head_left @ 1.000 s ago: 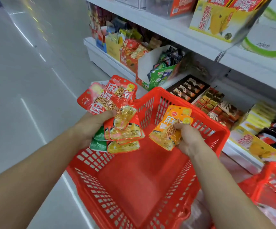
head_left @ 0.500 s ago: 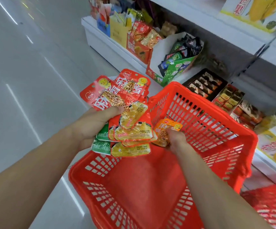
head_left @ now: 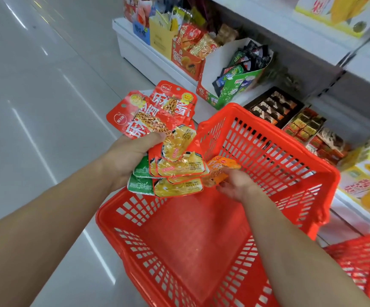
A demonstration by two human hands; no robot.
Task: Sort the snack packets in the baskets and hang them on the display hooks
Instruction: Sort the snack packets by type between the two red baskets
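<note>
Glossy pale floor (head_left: pixel 35 107) fills the left. Over a red basket (head_left: pixel 190 240), the left hand (head_left: pixel 126 158) grips a fan of snack packets (head_left: pixel 157 122), thumb curled across them; the right hand (head_left: pixel 238 185) pinches an orange packet (head_left: pixel 221 167) between its fingers, beside stocked shelves (head_left: pixel 139 52).

Basket (head_left: pixel 268 151) red lattice; fanned packets (head_left: pixel 157 120) red, yellow, green; single packet (head_left: pixel 220 166) orange; floor (head_left: pixel 35 96) glossy grey-white.

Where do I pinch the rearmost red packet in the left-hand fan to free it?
Likely pinch the red packet by its free top edge, from the far side: that end sticks out, the rest is buried under others in the left hand.
</note>
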